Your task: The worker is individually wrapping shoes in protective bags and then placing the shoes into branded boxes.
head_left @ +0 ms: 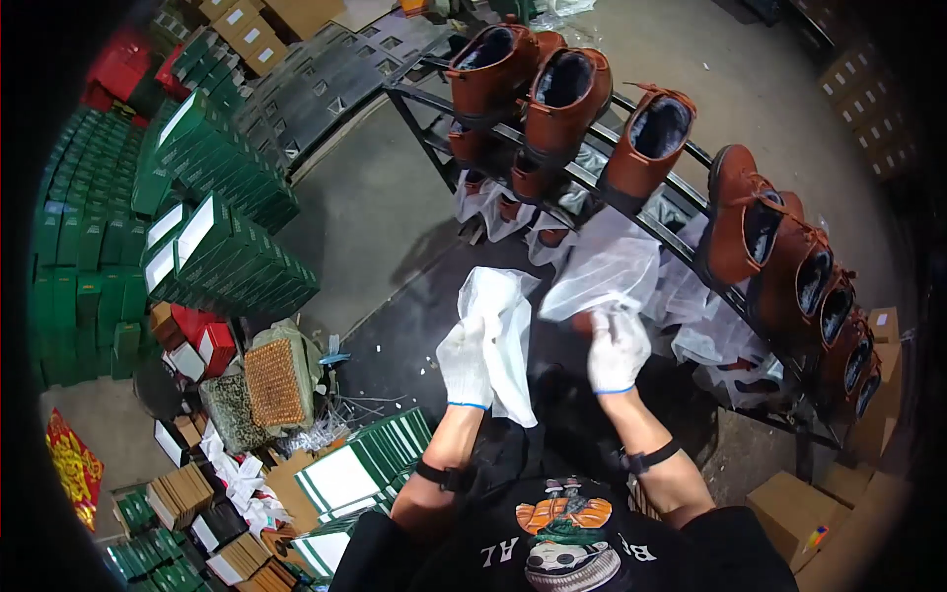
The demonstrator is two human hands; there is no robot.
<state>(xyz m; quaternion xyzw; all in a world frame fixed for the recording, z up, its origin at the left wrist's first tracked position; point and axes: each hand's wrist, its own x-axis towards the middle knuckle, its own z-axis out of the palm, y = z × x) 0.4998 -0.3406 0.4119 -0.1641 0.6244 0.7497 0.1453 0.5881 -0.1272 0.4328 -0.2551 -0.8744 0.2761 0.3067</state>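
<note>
Head view shows thin, creased white wrapping (pixel 510 340).

A grey, smooth floor (pixel 360 207) runs through the room, lit brightly enough to leave soft shadows near a black metal rack (pixel 414 116), which slants across the upper right. A darker floor area (pixel 395 340) with white scraps lies nearer. Along the left, green boxes (pixel 89 247) stand in tall stacks, with a red bundle (pixel 123 69) above them. Beyond, brown cartons (pixel 247 35) sit behind a grey slotted pallet (pixel 321 84). A beaded cushion (pixel 281 380) rests among clutter at lower left. More cartons (pixel 868 128) are piled at the far right, and large cardboard boxes (pixel 804 513) fill the lower right corner.
</note>
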